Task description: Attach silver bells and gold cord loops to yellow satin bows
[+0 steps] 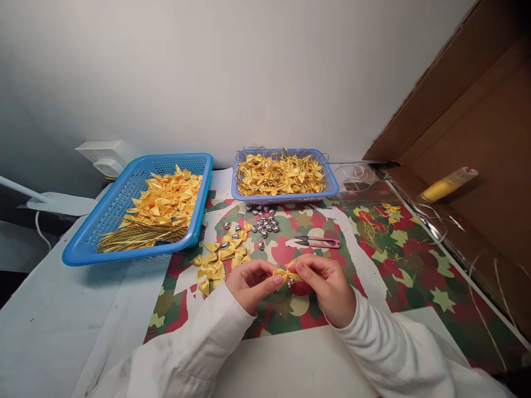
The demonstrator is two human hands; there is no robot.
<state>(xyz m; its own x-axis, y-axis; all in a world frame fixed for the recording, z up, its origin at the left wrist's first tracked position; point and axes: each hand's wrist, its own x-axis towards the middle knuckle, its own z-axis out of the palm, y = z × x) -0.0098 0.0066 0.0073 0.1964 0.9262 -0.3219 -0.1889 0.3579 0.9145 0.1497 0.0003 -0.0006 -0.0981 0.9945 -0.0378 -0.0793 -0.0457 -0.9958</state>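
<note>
A yellow ribbon bow (pixel 285 273) is pinched between my two hands over the patterned sheet. My left hand (pixel 252 283) is closed on the bow's left loop, thumb in front. My right hand (pixel 326 283) grips its right side between thumb and fingers. Something small and silvery, apparently a bell (pixel 291 283), hangs just below the bow's middle. Beyond my left hand lie several loose yellow bows (pixel 214 269). Silver jingle bells (pixel 265 221) are gathered farther back, and pink-handled thread snips (pixel 319 242) rest on the sheet behind my right hand.
A blue basket (pixel 199 221) at left holds yellow bows and gold cords (pixel 143 236). Another blue basket (pixel 286 197) at the back contains bows with gold loops. Thread scraps (pixel 375 229) lie at right, near a cardboard wall (pixel 464 116) and a yellow thread spool (pixel 446 186).
</note>
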